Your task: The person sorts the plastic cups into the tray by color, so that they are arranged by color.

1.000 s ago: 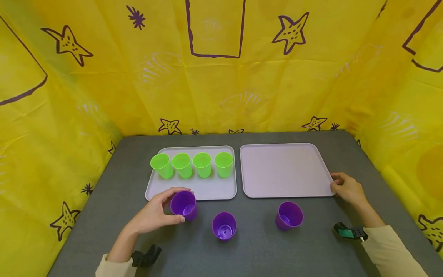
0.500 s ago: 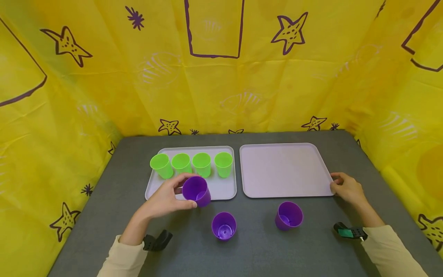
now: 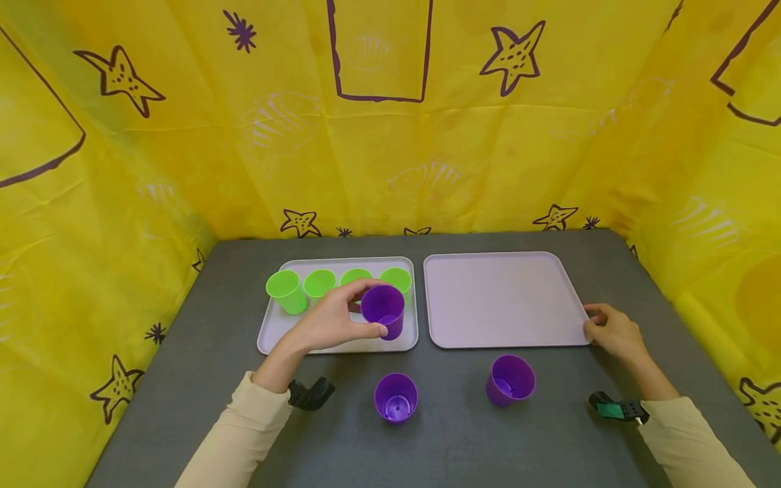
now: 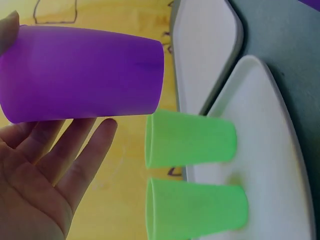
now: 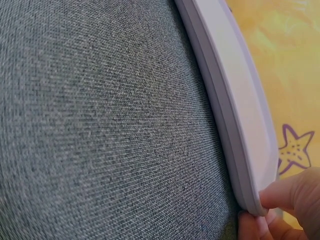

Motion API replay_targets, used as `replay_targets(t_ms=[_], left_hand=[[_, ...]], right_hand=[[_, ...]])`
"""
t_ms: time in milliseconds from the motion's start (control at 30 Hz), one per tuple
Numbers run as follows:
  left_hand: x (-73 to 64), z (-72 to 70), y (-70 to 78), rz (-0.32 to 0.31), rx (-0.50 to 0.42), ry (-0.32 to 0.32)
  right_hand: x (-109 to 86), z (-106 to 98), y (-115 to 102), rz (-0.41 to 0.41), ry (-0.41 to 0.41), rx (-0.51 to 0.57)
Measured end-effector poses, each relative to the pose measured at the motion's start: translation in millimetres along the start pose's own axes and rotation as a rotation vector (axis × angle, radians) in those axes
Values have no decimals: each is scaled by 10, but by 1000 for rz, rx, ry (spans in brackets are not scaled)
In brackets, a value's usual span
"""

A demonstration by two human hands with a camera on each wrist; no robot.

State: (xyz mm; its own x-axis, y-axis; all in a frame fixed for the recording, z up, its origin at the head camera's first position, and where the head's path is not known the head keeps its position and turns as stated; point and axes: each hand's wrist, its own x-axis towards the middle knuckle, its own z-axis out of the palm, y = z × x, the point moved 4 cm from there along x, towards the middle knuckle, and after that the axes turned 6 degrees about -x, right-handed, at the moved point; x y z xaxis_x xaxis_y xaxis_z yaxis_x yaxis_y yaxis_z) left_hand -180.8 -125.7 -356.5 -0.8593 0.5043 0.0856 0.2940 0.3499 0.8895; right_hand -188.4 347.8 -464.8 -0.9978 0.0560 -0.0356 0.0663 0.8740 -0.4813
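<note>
My left hand (image 3: 335,317) grips a purple cup (image 3: 384,312) between thumb and fingers, holding it above the right part of the left tray (image 3: 342,344). In the left wrist view the purple cup (image 4: 85,72) is raised off the tray, near two green cups (image 4: 192,140). Several green cups (image 3: 285,293) stand in a row on that tray, partly hidden by the hand. My right hand (image 3: 615,333) pinches the near right corner of the right tray (image 3: 503,301); the right wrist view shows thumb above and fingers below the tray's rim (image 5: 250,192).
Two more purple cups stand on the grey table: one cup (image 3: 396,398) front centre, another cup (image 3: 510,381) in front of the right tray. A yellow patterned cloth (image 3: 378,149) surrounds the table at the back and sides.
My left hand has carried the purple cup up and to the right, from the left tray's front edge to over its right part. The right hand stays at the tray corner.
</note>
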Motion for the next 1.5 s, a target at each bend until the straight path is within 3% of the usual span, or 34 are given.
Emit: replay_targets(t_ms=[333, 733, 1067, 1500], left_hand=[[397, 158, 155, 35, 16, -23], [808, 357, 184, 7, -20, -61], [1084, 577, 99, -15, 141, -67], [1329, 787, -31, -36, 304, -85]], right_hand=[[-7, 3, -4, -5, 12, -19], [0, 4, 14, 0, -1, -22], [2, 4, 6, -6, 3, -19], [-5, 4, -2, -2, 7, -8]])
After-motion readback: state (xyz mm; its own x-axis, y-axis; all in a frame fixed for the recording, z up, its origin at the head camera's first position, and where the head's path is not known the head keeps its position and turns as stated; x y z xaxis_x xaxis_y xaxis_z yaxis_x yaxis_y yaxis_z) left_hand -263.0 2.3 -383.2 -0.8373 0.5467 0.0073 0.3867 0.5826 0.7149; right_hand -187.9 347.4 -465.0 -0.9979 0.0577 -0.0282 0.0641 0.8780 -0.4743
